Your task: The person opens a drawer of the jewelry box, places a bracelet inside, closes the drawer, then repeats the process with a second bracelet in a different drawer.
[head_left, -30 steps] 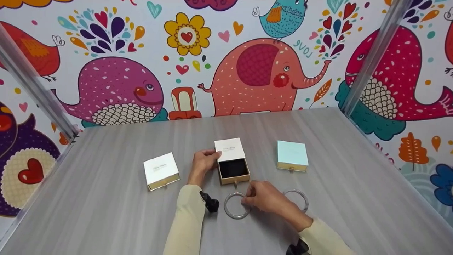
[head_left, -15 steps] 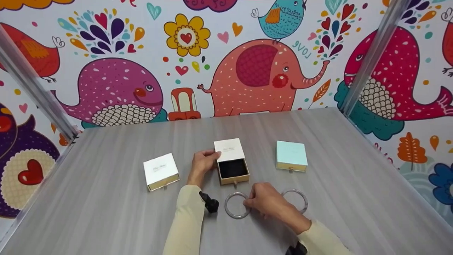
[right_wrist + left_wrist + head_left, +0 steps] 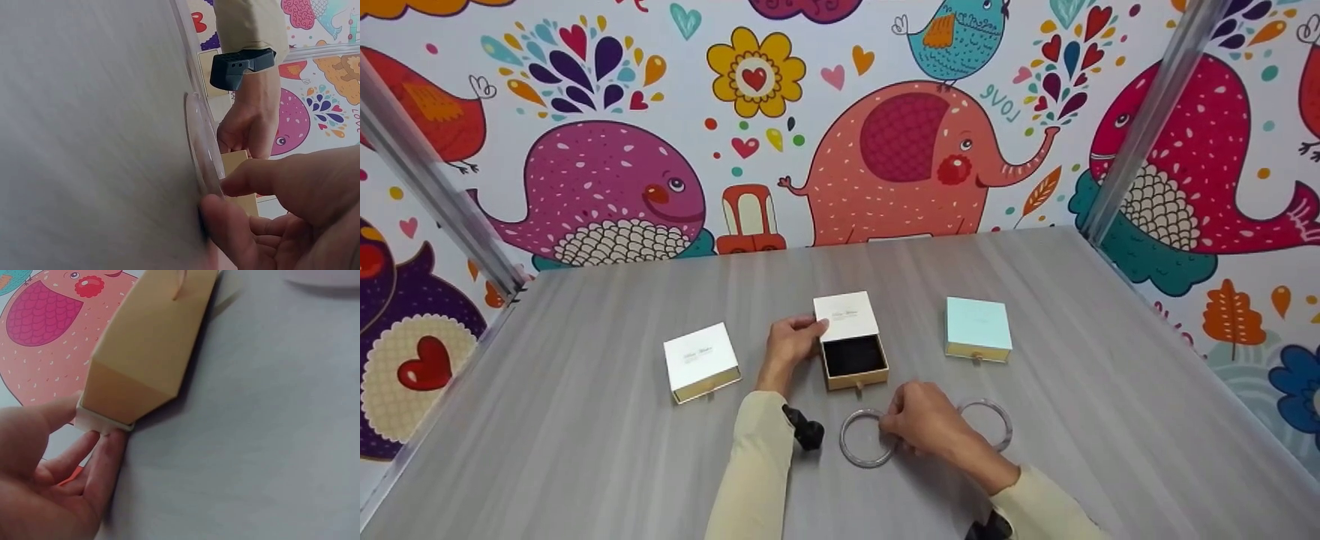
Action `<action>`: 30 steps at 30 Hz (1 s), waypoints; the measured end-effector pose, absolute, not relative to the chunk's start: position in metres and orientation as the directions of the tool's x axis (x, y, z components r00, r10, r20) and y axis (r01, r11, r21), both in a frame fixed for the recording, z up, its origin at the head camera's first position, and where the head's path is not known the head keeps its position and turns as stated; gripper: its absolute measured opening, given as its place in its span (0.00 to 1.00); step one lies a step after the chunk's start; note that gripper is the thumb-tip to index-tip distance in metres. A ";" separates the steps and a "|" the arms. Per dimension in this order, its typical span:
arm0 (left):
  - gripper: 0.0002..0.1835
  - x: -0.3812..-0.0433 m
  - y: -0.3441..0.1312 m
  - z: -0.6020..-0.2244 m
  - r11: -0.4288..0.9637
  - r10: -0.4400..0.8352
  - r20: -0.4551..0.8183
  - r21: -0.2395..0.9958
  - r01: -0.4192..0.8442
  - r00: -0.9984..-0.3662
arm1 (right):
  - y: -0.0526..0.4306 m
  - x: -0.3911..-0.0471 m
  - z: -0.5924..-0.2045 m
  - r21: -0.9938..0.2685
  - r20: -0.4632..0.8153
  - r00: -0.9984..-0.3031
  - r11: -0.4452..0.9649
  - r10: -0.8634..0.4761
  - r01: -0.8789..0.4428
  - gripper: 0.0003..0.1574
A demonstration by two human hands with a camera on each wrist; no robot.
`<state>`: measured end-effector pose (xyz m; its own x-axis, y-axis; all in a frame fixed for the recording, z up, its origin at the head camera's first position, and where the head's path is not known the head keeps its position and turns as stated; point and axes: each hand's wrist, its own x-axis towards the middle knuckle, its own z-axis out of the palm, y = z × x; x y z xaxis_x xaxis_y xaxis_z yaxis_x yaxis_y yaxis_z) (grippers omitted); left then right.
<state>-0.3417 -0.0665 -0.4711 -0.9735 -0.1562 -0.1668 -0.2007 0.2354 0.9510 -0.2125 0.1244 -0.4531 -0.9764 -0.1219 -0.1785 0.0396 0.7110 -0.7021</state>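
Note:
My left hand [image 3: 791, 349] holds the white sleeve [image 3: 846, 316] of the middle jewelry box by its left side, thumb on top. The box's tan drawer [image 3: 857, 381] is pulled partway out toward me and shows a black lining. In the left wrist view that drawer [image 3: 140, 343] fills the upper middle, with fingertips at the sleeve's edge. My right hand [image 3: 930, 416] pinches the right side of a clear greyish bangle [image 3: 843, 439] between thumb and forefinger. The right wrist view shows this bangle [image 3: 205, 140] edge-on, close over the table.
A second bangle [image 3: 1008, 426] lies just right of my right hand, partly hidden by it. A closed white box [image 3: 702, 356] stands at the left, a closed mint-green box [image 3: 978, 324] at the right. Printed walls [image 3: 660, 45] border the grey table [image 3: 585, 450].
The bangle in my right hand has shifted slightly right and toward me, and the fingers have closed in on its edge. My left hand and the boxes stay where they were.

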 end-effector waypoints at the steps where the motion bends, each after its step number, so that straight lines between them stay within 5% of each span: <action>1: 0.20 -0.342 -0.066 -0.471 0.236 -0.156 -0.168 0.951 -0.202 -0.973 | 0.124 -0.213 -0.453 -0.706 -0.171 -0.978 0.708 -0.123 0.034 0.10; 11: 0.20 -0.342 -0.067 -0.467 0.239 -0.152 -0.204 0.942 -0.236 -0.967 | 0.129 -0.221 -0.445 -0.758 -0.048 -0.991 0.651 -0.128 -0.047 0.08; 30: 0.19 -0.342 -0.068 -0.470 0.253 -0.154 -0.186 0.942 -0.221 -0.970 | 0.135 -0.239 -0.446 -0.781 -0.037 -0.998 0.625 -0.050 -0.002 0.08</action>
